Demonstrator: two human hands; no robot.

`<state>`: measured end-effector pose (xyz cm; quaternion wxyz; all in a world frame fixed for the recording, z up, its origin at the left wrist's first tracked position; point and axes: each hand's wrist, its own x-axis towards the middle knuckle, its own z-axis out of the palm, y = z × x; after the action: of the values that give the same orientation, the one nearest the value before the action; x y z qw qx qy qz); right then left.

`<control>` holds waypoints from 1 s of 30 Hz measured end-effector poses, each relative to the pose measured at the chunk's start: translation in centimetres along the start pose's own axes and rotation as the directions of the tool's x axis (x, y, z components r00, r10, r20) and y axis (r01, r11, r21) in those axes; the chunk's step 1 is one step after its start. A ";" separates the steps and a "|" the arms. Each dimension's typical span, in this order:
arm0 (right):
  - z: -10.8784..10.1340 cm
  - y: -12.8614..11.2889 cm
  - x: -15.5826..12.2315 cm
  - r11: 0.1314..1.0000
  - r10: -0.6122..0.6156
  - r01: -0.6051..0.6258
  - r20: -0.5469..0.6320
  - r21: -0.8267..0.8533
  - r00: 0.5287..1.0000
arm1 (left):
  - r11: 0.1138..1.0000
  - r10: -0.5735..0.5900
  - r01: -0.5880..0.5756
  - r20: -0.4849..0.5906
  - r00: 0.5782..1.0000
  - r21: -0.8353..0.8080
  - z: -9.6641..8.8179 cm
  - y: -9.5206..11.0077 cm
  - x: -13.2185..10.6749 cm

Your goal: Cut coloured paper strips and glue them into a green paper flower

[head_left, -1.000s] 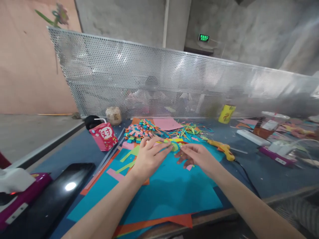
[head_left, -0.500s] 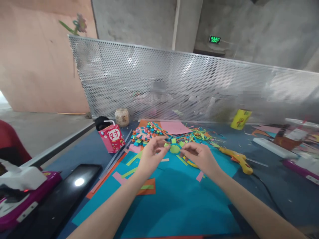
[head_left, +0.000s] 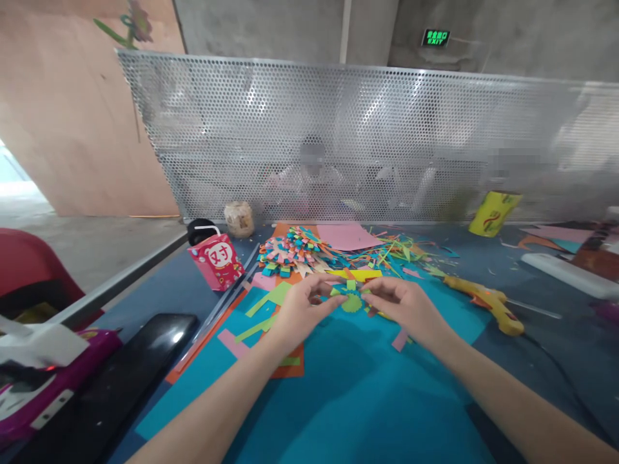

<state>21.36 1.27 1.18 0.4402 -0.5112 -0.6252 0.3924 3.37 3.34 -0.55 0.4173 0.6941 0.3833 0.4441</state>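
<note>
Between my fingertips, over a large blue paper sheet (head_left: 367, 386), is a small green paper disc (head_left: 351, 303) with a scalloped edge and blue and green paper tabs around it. My left hand (head_left: 309, 306) pinches its left side, thumb and forefinger closed. On the other side, my right hand (head_left: 399, 303) pinches the right edge. Fingers partly hide the tabs. Behind my hands lies a heap of multicoloured folded paper pieces (head_left: 285, 254). Green paper strips (head_left: 261, 303) and pink scraps (head_left: 400, 339) are scattered on the sheet around my hands.
A yellow hot glue gun (head_left: 483, 301) lies at right, its cord trailing forward. At left are a pink drink carton (head_left: 217, 261), a black phone (head_left: 120, 380) and a purple power strip (head_left: 53, 399). A perforated metal screen (head_left: 232, 148) borders the back, a person behind it.
My view has shifted a little, tilting down and left. Both hands have come closer around the green disc, and the right fingertips now meet its edge.
</note>
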 end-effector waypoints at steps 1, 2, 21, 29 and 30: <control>0.0 -0.1 -0.1 1.000 0.016 -0.016 -0.009 0.014 1.000 | 0.999 -0.015 0.015 0.018 1.000 -0.032 0.1 -0.1 0.0; 0.1 -0.2 -0.1 0.999 0.030 -0.029 -0.019 0.024 0.999 | 0.997 -0.027 0.029 0.031 0.999 -0.067 0.2 -0.3 0.0; 0.3 1.4 0.1 0.993 0.024 -0.028 0.032 0.117 0.999 | 0.978 -0.130 0.141 0.075 0.989 -0.155 0.6 0.3 -0.2; 0.2 1.1 -0.1 0.994 0.047 -0.060 0.139 0.091 0.989 | 0.987 -0.109 0.129 0.183 0.977 -0.099 0.5 0.3 -0.4; 0.1 1.0 -0.1 0.992 0.058 -0.072 0.129 0.106 0.990 | 0.986 -0.102 0.124 0.193 0.976 -0.108 0.2 0.8 -0.4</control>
<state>21.59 1.36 0.19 0.4146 -0.4805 -0.6120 0.4719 3.54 2.69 0.00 0.5168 0.6834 0.3542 0.3747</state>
